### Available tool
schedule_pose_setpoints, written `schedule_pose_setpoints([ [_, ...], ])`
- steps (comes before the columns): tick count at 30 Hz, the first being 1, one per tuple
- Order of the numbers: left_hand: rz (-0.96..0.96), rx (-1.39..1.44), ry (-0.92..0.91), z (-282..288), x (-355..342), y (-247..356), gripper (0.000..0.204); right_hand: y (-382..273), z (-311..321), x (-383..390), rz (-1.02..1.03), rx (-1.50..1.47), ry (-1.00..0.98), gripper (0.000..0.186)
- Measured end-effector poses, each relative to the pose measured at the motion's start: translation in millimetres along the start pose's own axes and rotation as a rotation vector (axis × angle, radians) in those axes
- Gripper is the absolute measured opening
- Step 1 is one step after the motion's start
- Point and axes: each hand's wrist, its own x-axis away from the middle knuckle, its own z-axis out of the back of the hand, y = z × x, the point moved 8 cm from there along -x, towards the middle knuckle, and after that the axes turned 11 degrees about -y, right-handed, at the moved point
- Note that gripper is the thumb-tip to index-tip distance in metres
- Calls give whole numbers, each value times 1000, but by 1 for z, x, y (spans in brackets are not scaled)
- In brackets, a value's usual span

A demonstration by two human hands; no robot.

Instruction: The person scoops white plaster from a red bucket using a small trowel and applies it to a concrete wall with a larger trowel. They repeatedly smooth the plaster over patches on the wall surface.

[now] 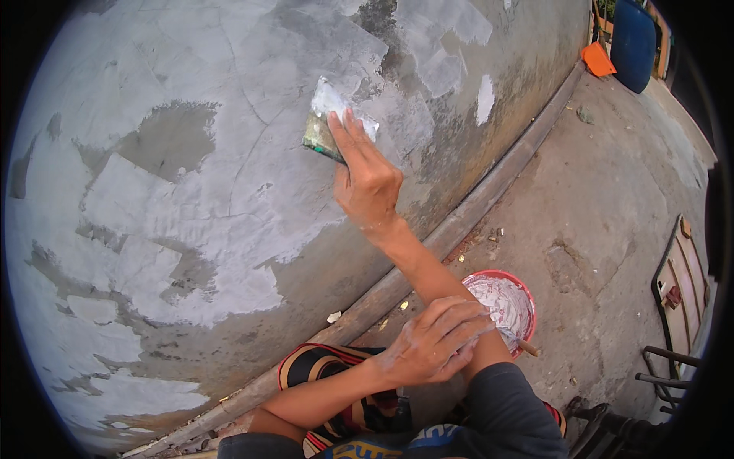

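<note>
Well left of the red bucket (532,304), here's the spreader (318,135) at the grey wall (245,145), its long white-coated edge slanting down bucketward. Wall opens wide around it; the ledge (491,191) runs well apart, bucket-side. The right hand (369,180) grasps it, fingers extended over the blade. Just beside the bucket, the left hand (437,336) crosses the right forearm (428,268), fingers curled; gripping or not, can't tell.

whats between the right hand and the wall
In the head view, a flat scraper bearing white paste lies between the right hand and the wall.
</note>
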Motion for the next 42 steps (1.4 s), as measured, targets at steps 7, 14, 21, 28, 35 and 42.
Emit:
schedule_pose_setpoints([
  [7, -5, -20, 19, 2, 3, 2, 37, 14, 44, -7, -91, -222, -27, 33],
  [14, -13, 8, 4, 2, 1, 3, 40, 57, 42, -40, -142, 19, 44, 49],
  [21, -6, 43, 54, 7, 10, 0, 36, -32, -6, 42, 141, -159, -326, 57],
  [28, -196, 162, 110, 11, 3, 14, 15, 10, -14, 111, -487, -677, -833, 27],
  [35, -83, 154, 117, 1, 3, 2, 22, 54, 2, 109, -1136, -973, -693, 38],
  [42, 484, 694, 41, -64, -12, -84, 46, 121, 115, 81, -1183, -1124, -457, 32],
])
